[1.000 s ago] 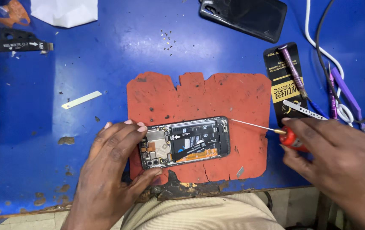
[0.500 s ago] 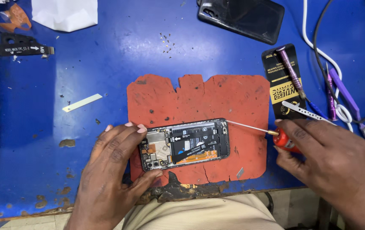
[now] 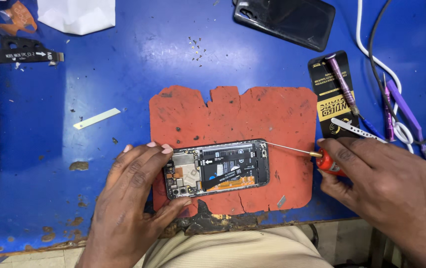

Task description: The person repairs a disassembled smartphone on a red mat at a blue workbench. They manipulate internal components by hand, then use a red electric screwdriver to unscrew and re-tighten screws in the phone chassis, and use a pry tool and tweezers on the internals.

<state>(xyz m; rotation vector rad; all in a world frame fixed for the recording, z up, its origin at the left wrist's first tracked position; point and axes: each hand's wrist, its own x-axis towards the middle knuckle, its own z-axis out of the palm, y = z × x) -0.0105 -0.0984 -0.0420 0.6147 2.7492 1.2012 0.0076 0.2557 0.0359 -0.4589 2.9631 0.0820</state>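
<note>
Under the left hand [image 3: 128,198] | opened phone [image 3: 216,167] lies flat on red mat [image 3: 232,114], fingers clamping its camera end to steady it | right hand [image 3: 391,188] grasps screwdriver [image 3: 317,156], tip at phone's far-end edge | loose screws [image 3: 196,49] well beyond, kept aside.

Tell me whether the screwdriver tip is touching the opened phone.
Touching. The head view shows the screwdriver, held in the right hand, with its thin shaft ending on the right end of the opened phone, no gap visible.
</note>
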